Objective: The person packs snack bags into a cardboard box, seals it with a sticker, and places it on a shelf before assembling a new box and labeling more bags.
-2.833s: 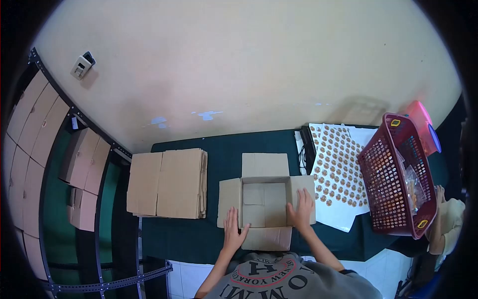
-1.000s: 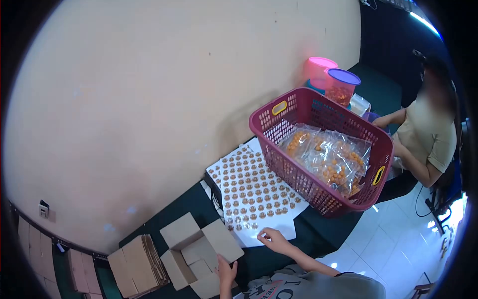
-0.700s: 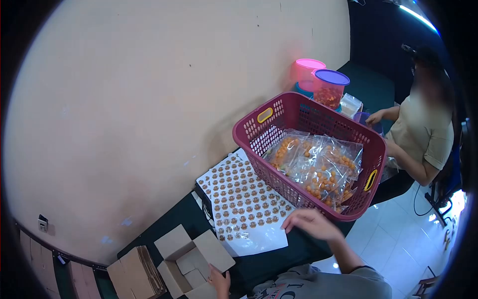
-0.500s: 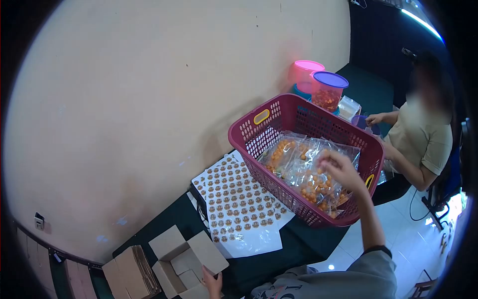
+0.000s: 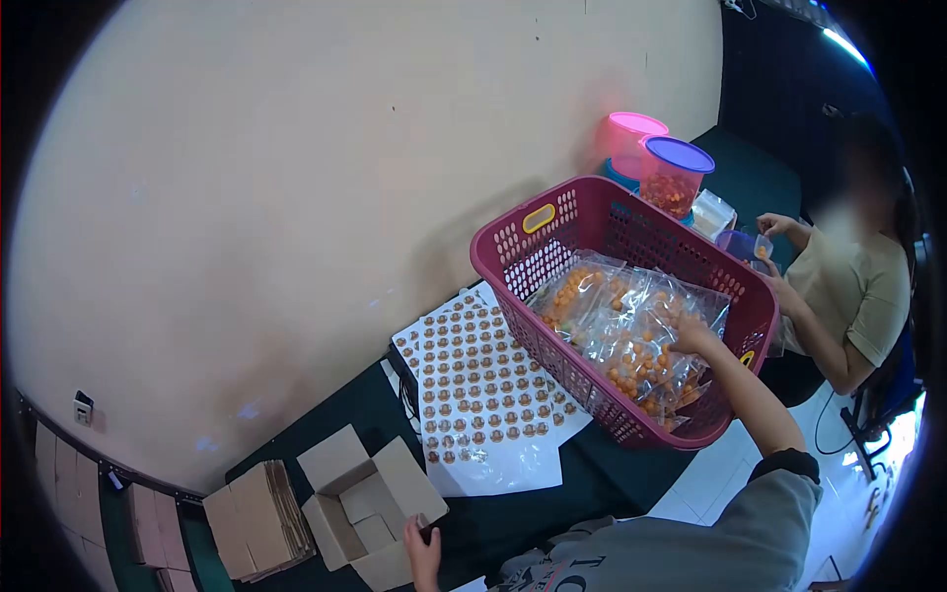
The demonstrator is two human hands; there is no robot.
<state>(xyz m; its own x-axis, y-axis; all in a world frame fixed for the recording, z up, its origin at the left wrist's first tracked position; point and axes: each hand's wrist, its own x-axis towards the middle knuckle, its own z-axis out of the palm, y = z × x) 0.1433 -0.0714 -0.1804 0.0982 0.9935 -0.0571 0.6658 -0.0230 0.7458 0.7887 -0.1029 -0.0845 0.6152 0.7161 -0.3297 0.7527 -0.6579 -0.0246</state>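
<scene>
step: picking a snack bag | right hand (image 5: 691, 335) reaching into basket (image 5: 513, 259) right of centre, fingers on snack bags (image 5: 631, 340), grip cannot tell | left hand (image 5: 424, 548) resting flat on open box (image 5: 360, 508), lower left | next: needs a firm pinch on one bag

basket (image 5: 513, 259) open above, its walls perhaps blocking sideways.

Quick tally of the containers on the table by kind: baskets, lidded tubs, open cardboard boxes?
Maroon basket: 1
Lidded tubs: 2, the pink-lidded tub and the purple-lidded tub
Open cardboard box: 1
Total: 4
</scene>
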